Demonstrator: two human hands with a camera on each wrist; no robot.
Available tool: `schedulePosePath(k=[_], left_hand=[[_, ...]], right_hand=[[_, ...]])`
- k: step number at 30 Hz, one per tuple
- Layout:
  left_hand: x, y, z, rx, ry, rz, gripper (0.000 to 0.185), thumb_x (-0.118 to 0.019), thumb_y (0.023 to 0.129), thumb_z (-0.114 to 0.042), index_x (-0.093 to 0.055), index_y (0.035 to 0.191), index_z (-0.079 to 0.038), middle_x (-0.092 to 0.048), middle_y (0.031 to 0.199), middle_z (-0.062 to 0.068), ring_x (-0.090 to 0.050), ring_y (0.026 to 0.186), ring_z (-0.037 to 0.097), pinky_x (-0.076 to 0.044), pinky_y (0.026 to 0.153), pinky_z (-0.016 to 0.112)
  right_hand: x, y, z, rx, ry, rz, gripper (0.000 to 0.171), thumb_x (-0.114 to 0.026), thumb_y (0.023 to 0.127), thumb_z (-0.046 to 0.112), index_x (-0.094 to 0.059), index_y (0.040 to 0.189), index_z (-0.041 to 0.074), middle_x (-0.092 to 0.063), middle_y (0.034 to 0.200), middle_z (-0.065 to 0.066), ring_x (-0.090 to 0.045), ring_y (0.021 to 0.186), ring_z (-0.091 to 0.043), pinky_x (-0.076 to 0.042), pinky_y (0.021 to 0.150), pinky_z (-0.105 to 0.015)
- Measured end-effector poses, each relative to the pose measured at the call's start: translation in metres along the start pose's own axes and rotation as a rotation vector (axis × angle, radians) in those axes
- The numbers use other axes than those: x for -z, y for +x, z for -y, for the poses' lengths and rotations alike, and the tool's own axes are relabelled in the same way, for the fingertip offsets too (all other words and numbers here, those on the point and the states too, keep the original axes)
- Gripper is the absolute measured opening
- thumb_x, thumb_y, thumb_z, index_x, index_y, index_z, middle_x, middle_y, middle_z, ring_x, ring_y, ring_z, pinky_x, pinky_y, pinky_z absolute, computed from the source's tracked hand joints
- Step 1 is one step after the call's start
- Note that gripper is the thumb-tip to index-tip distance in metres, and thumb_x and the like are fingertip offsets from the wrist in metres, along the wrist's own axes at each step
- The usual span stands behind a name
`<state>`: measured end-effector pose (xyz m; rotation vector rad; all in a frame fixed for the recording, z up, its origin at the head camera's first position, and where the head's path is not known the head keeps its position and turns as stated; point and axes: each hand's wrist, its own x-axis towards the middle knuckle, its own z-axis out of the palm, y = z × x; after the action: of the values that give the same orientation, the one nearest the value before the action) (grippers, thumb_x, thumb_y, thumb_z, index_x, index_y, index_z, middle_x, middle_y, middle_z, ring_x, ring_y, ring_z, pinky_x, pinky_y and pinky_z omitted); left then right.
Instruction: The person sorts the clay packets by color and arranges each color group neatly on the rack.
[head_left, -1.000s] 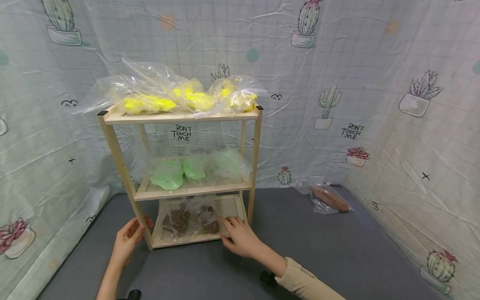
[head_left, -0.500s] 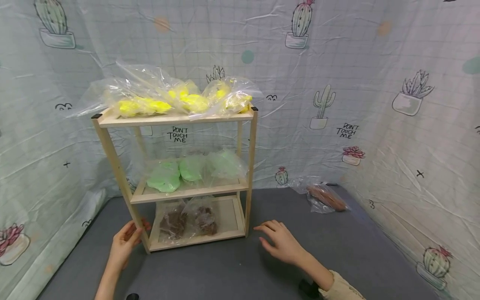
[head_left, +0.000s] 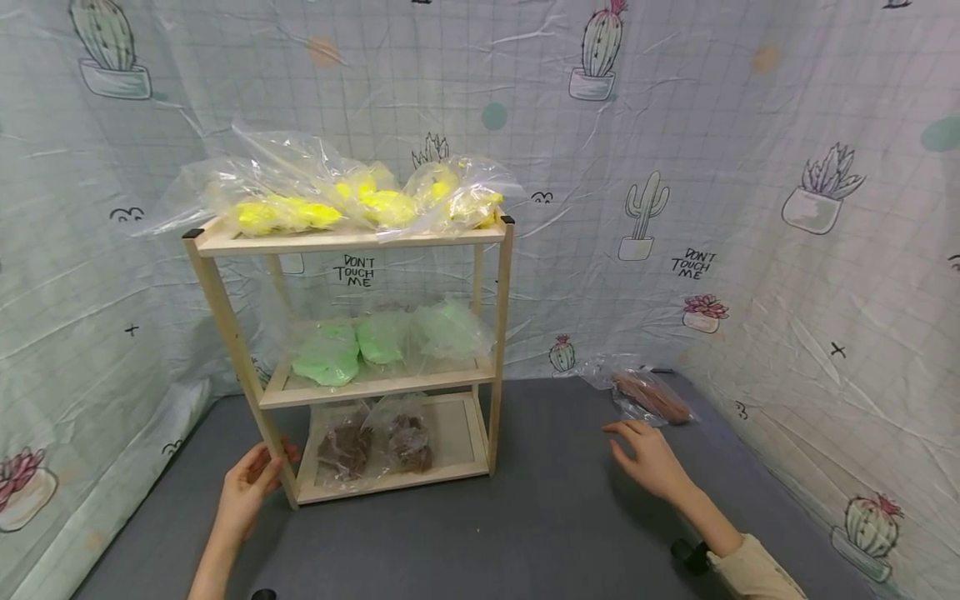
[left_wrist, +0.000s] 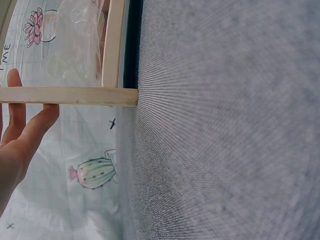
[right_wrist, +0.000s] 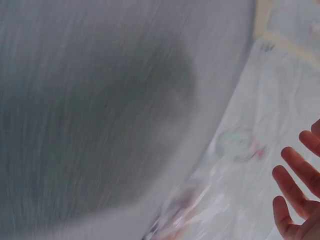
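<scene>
My left hand [head_left: 246, 487] holds the front left leg of a wooden three-tier shelf [head_left: 386, 389]. In the left wrist view the thumb lies against the leg [left_wrist: 75, 95] and other fingers pass behind it. My right hand [head_left: 651, 460] is over the dark table, fingers loosely spread, nothing in them. Just beyond its fingertips lies a clear plastic bag with a long reddish-brown item [head_left: 651, 398]. The right wrist view shows that bag [right_wrist: 177, 215] blurred at the bottom, apart from the fingers.
Clear bags of bright yellow items [head_left: 288, 213] fill the top tier. Bags of pale green items [head_left: 327, 357] sit on the middle tier. Two bags with dark brown contents [head_left: 347, 448] occupy the left and middle of the bottom tier. A cactus-print sheet [head_left: 570, 275] surrounds the table.
My right hand has left the brown bag on the bottom tier and moved right across the table, close to the reddish-brown bag. My left hand keeps its hold on the shelf leg.
</scene>
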<state>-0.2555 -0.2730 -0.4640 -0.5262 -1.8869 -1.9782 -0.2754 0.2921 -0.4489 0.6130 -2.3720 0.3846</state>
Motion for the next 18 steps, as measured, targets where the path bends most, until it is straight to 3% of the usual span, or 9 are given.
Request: schedulePosePath(k=[4, 7, 11, 18], left_hand=[[-0.001, 0.0, -0.002, 0.026, 0.025, -0.003, 0.032, -0.043, 0.092, -0.001, -0.041, 0.12, 0.014, -0.065, 0.099, -0.014, -0.062, 0.09, -0.001, -0.049, 0.07, 0.015], [-0.001, -0.001, -0.002, 0.026, 0.022, -0.005, 0.031, -0.043, 0.092, 0.0, -0.043, 0.12, 0.013, -0.065, 0.099, -0.014, -0.062, 0.089, -0.001, -0.049, 0.069, 0.015], [0.0, 0.0, 0.002, 0.005, 0.017, -0.004, 0.03, -0.044, 0.092, -0.002, -0.045, 0.12, 0.01, -0.065, 0.1, -0.013, -0.063, 0.09, -0.001, -0.05, 0.069, 0.016], [0.002, 0.001, 0.004, -0.027, 0.016, 0.013, 0.032, -0.044, 0.092, -0.001, -0.042, 0.12, 0.013, -0.065, 0.102, -0.012, -0.063, 0.091, 0.0, -0.05, 0.07, 0.016]], right_hand=[[0.0, 0.0, -0.029, -0.042, -0.054, 0.001, 0.02, -0.067, 0.074, 0.004, -0.065, 0.093, 0.008, -0.063, 0.086, -0.008, -0.056, 0.077, -0.024, -0.037, 0.059, -0.036], [-0.002, -0.001, -0.051, -0.092, -0.094, 0.015, 0.024, -0.067, 0.074, 0.007, -0.064, 0.098, 0.006, -0.062, 0.091, -0.012, -0.054, 0.083, -0.031, -0.037, 0.061, -0.043], [-0.003, 0.0, -0.075, -0.228, -0.134, 0.089, 0.036, -0.063, 0.079, 0.012, -0.056, 0.113, 0.004, -0.056, 0.106, -0.022, -0.049, 0.096, -0.042, -0.035, 0.068, -0.055], [-0.003, 0.003, -0.1, -0.398, -0.166, 0.228, 0.047, -0.055, 0.086, 0.024, -0.04, 0.124, 0.001, -0.04, 0.12, -0.029, -0.035, 0.109, -0.047, -0.029, 0.073, -0.06]])
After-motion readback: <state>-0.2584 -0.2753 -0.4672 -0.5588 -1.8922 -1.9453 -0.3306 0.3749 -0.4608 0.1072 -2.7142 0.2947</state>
